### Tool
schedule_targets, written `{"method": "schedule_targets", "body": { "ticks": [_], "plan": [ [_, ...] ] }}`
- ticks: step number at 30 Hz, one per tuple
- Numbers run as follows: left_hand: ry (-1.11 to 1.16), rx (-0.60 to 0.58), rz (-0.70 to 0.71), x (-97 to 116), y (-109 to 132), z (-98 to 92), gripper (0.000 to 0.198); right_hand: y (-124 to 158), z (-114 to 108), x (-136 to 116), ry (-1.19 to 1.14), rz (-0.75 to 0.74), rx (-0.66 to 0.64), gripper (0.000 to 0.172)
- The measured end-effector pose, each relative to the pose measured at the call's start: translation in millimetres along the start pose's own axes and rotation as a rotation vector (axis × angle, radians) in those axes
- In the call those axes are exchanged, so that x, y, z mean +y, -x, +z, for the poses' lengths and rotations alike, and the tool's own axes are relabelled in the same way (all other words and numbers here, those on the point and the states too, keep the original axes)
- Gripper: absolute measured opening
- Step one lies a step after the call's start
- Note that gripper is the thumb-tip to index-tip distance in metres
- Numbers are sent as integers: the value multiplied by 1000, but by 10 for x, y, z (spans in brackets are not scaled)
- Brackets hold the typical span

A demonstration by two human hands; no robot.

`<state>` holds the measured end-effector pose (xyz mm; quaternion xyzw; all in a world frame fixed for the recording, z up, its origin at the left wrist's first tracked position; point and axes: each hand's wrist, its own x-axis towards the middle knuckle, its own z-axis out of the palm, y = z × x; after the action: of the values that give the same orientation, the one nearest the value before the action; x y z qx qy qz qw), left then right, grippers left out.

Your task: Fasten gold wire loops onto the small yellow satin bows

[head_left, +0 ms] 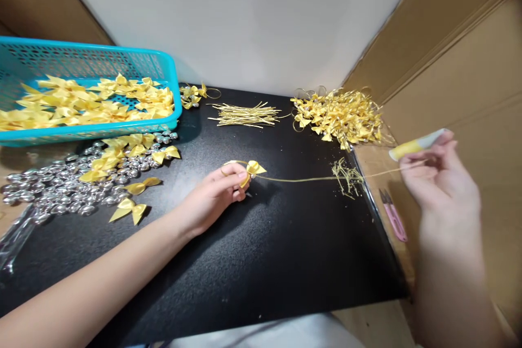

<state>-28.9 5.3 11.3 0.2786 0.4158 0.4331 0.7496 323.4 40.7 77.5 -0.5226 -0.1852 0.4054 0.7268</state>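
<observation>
My left hand (226,182) is closed in a pinch on a yellow ribbon bow (255,167) over the middle of the black table. A loop of gold cord shows by its fingers. From the bow a long gold cord (302,180) runs nearly straight to the right. My right hand (440,174), raised past the table's right edge, has its fingers closed on that cord. It also holds a yellow and pale grey tube-shaped thing (416,144), whose kind I cannot make out. Below the cord, near my right hand, lies a pair of pink-handled thread snips (393,217).
A turquoise basket (175,87) of yellow bows stands at the back left. Before it lie silver beads (61,190) and loose bows (128,209). Cut gold cords (244,115), finished-looking corded bows (338,117) and cord scraps (346,176) lie farther right. Cardboard (468,65) walls the right side.
</observation>
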Motion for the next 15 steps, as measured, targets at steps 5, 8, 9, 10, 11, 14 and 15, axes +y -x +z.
{"method": "schedule_targets", "body": {
  "ticks": [5, 8, 9, 10, 11, 14, 15],
  "plan": [
    [-32, -82, -29, -80, -4, 112, 28, 450, 366, 451, 343, 6, -465, 4],
    [-50, -102, -31, -133, -13, 127, 27, 712, 496, 680, 763, 158, -899, 13],
    [-51, -106, -35, -153, -14, 121, 27, 772, 522, 725, 888, 191, -1031, 15],
    [-50, -108, -39, -172, -15, 112, 27, 815, 539, 754, 989, 193, -1116, 16],
    [-49, -110, -43, -190, -16, 100, 26, 842, 549, 769, 1069, 173, -1172, 17],
    [-58, -110, -54, -229, -19, 66, 26, 869, 549, 765, 1197, 28, -1234, 21],
    [-62, -111, -55, -236, -19, 59, 26, 875, 545, 757, 1210, -19, -1267, 25]
  ]
}}
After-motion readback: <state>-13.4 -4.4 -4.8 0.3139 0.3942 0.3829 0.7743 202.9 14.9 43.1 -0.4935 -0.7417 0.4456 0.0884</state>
